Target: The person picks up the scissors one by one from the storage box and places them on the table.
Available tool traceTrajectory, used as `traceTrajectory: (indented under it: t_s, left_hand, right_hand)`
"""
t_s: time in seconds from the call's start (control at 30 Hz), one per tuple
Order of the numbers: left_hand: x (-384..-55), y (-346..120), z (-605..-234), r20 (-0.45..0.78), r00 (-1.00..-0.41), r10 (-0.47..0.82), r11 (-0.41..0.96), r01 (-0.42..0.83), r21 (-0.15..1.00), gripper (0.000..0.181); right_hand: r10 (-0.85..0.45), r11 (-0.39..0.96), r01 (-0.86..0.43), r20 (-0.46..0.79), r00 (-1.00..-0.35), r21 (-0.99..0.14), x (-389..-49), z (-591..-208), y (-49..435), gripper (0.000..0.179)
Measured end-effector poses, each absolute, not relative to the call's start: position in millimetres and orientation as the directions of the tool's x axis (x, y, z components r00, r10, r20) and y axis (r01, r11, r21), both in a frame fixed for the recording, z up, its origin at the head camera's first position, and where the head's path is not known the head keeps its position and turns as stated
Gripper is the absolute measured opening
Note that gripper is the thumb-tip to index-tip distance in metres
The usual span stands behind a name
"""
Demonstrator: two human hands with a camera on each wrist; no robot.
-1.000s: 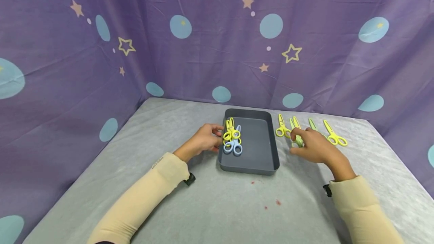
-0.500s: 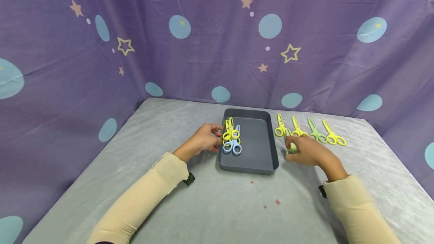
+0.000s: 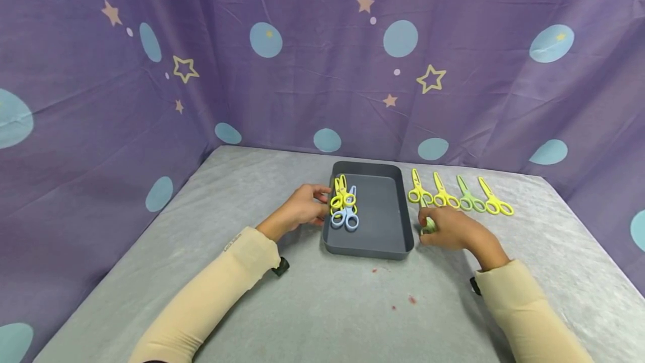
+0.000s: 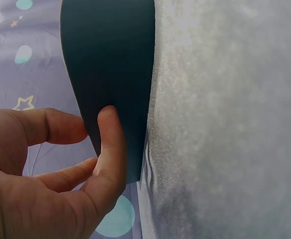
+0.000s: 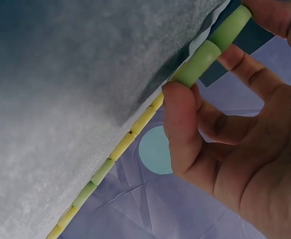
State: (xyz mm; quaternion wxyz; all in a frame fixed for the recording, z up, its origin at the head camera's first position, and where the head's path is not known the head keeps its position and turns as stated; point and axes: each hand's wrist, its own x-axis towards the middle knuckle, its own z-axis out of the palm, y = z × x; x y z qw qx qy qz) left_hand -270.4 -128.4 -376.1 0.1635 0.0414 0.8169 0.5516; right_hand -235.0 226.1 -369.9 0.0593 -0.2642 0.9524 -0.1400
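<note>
A dark grey tray [image 3: 370, 254] stands mid-table, with yellow scissors [image 3: 343, 192] and blue scissors [image 3: 345, 217] lying along its left side. My left hand [image 3: 304, 209] rests fingertips against the tray's outer left wall; in the left wrist view its fingers [image 4: 113, 144] touch that wall, relaxed. Just right of the tray, my right hand [image 3: 453, 228] holds light green scissors [image 3: 428, 226] by the handle loops. The right wrist view shows the green handles [image 5: 200, 62] between thumb and fingers, low by the tabletop. The hand hides part of them in the head view.
Behind the right hand, a row lies on the grey-covered table [image 3: 327, 318]: yellow scissors [image 3: 418, 188], another yellow pair [image 3: 444, 192], green scissors [image 3: 470, 195] and yellow scissors [image 3: 495, 198] at the far right. A purple curtain [image 3: 302, 99] hangs along the back and left.
My right hand has moved left towards the tray, bringing the green scissors away from the row and uncovering the scissors behind. My left hand has stayed at the tray wall.
</note>
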Motion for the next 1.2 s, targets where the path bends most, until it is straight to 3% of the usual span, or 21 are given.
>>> traceTrajectory:
  t_s: [0.7, 1.0, 1.2]
  left_hand:
    - [-270.6, -129.1, -377.4, -0.229, -0.940, 0.253, 0.382, -0.120, 0.916, 0.063]
    - [-273.0, -129.8, -380.0, -0.225, -0.940, 0.257, 0.369, -0.120, 0.922, 0.063]
    - [-272.0, -129.7, -378.2, -0.225, -0.940, 0.258, 0.378, -0.116, 0.918, 0.063]
  right_hand:
    - [-0.490, 0.842, -0.413, -0.172, -0.855, -0.346, -232.2, -367.9, 223.1, 0.031]
    - [-0.502, 0.833, -0.432, -0.141, -0.854, -0.346, -231.5, -359.9, 225.2, 0.025]
    - [-0.491, 0.840, -0.464, -0.030, -0.871, -0.282, -231.8, -354.7, 226.6, 0.032]
